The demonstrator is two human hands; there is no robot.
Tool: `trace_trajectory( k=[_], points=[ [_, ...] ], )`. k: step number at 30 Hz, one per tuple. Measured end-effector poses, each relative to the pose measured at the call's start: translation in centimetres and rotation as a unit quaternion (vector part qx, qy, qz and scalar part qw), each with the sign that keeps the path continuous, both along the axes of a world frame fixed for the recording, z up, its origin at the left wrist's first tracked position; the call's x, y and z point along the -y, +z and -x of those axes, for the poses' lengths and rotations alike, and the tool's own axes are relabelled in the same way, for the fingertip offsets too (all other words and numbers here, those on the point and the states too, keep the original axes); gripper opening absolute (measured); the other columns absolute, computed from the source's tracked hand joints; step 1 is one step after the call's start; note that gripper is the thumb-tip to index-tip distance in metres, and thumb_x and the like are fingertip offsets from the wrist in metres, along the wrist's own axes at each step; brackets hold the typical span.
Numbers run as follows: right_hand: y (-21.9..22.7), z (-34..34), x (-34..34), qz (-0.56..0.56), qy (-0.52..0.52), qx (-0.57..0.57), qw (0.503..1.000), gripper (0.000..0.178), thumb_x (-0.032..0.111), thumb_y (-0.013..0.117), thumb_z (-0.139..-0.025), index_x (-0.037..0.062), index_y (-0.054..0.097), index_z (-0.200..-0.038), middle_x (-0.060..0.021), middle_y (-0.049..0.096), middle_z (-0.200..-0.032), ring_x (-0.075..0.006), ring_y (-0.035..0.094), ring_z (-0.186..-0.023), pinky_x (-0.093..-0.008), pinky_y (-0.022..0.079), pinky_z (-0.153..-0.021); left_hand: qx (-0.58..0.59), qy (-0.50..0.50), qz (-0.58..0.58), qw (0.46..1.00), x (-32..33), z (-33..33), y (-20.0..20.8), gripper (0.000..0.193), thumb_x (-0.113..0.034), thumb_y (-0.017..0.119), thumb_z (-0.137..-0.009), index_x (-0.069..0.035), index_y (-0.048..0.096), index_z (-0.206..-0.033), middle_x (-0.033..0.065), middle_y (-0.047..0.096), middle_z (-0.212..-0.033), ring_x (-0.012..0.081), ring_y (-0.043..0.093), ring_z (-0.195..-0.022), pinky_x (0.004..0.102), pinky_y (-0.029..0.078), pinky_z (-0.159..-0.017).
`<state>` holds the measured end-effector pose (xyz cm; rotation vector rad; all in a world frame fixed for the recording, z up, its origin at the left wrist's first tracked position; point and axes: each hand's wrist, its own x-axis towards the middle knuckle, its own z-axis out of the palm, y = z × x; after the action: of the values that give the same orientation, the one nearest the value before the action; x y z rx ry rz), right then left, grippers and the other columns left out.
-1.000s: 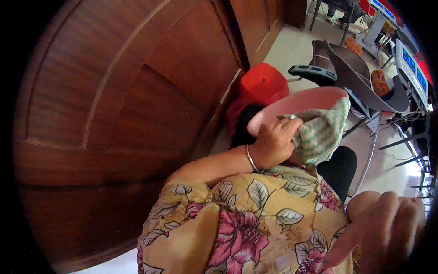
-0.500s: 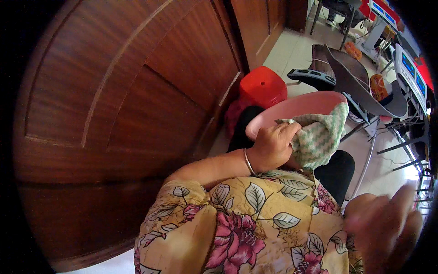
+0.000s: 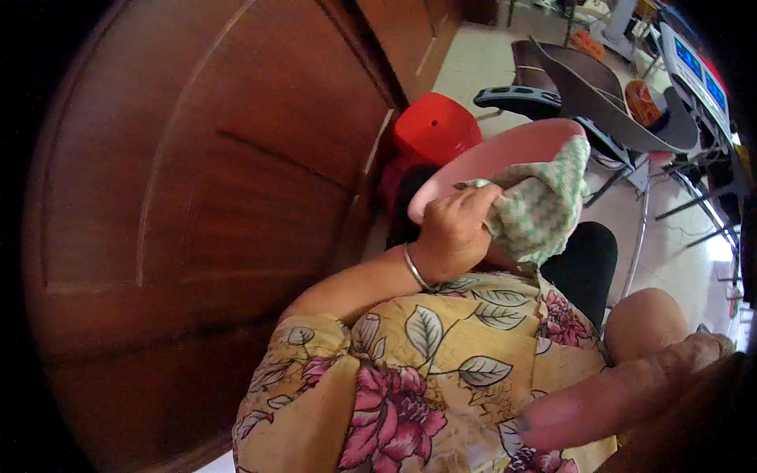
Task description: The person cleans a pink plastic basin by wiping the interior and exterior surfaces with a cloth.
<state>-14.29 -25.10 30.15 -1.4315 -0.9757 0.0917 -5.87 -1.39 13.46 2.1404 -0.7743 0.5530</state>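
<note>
A green-and-white zigzag cloth (image 3: 540,209) is bunched in my left hand (image 3: 457,229), whose thumb and fingers pinch its near edge. The cloth drapes over the near side of a pink basin (image 3: 489,158), which tilts in front of my lap. Whether those fingers also grip the rim is hidden. A silver bangle (image 3: 415,268) circles the left wrist. Close to the camera at lower right is my right hand (image 3: 631,394), with one finger stretched out leftward and nothing visible held. Its other fingers are mostly out of sight in shadow.
A red plastic stool (image 3: 438,130) stands beyond the basin, beside a brown wooden door (image 3: 260,158). Grey chairs (image 3: 595,87) with metal legs are at upper right, one bearing an orange container (image 3: 643,102). A white device (image 3: 694,67) with blue displays stands farther right.
My right hand, blurred before, has swung lower and nearer the camera, with a finger now pointing left. The left hand keeps its hold on the cloth while the view shifts slightly.
</note>
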Motion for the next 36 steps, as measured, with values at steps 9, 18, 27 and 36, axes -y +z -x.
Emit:
trace_trajectory(
  k=[9,18,27,36],
  points=[
    [0.1,0.2,-0.7,0.031,0.035,0.039,0.998,0.041,0.014,0.065,-0.078,0.0011,0.055,-0.115,-0.0207,0.051,-0.119,-0.0336,0.055,-0.104,-0.041,0.046,-0.087,-0.004,0.032,-0.029,0.999,-0.5,1.7,0.0,0.042,0.008,0.061,-0.065,-0.001,0.058,-0.106,0.0173,0.065,-0.09,0.0353,0.065,-0.082,0.0397,0.052,-0.07],
    [0.1,0.8,-1.3,0.048,0.072,0.068,0.994,0.045,0.012,0.066,-0.076,0.001,0.055,-0.118,-0.0217,0.051,-0.122,-0.0349,0.055,-0.106,-0.0415,0.046,-0.088,0.017,0.013,0.011,1.0,0.6,1.0,0.2,0.041,0.006,0.056,-0.063,-0.002,0.057,-0.103,0.0168,0.063,-0.083,0.0349,0.063,-0.076,0.0425,0.05,-0.062],
    [-1.4,-1.9,-1.1,0.111,-0.022,0.149,0.982,0.049,0.011,0.067,-0.075,0.0009,0.055,-0.121,-0.0228,0.05,-0.125,-0.0363,0.055,-0.107,-0.0421,0.045,-0.088,0.011,0.023,0.018,1.0,-0.2,1.2,0.0,0.041,0.007,0.055,-0.062,-0.001,0.056,-0.102,0.0152,0.061,-0.079,0.0326,0.063,-0.073,0.0419,0.048,-0.061],
    [-11.4,-7.3,-5.0,0.291,-0.35,0.288,0.843,0.055,0.016,0.072,-0.067,0.0083,0.057,-0.118,-0.0145,0.052,-0.126,-0.0337,0.055,-0.103,-0.0435,0.046,-0.087,-0.043,-0.009,-0.002,0.999,-0.4,0.6,0.4,0.044,0.008,0.059,-0.068,0.002,0.058,-0.111,0.0194,0.065,-0.097,0.0369,0.065,-0.087,0.0407,0.053,-0.076]
  ],
)
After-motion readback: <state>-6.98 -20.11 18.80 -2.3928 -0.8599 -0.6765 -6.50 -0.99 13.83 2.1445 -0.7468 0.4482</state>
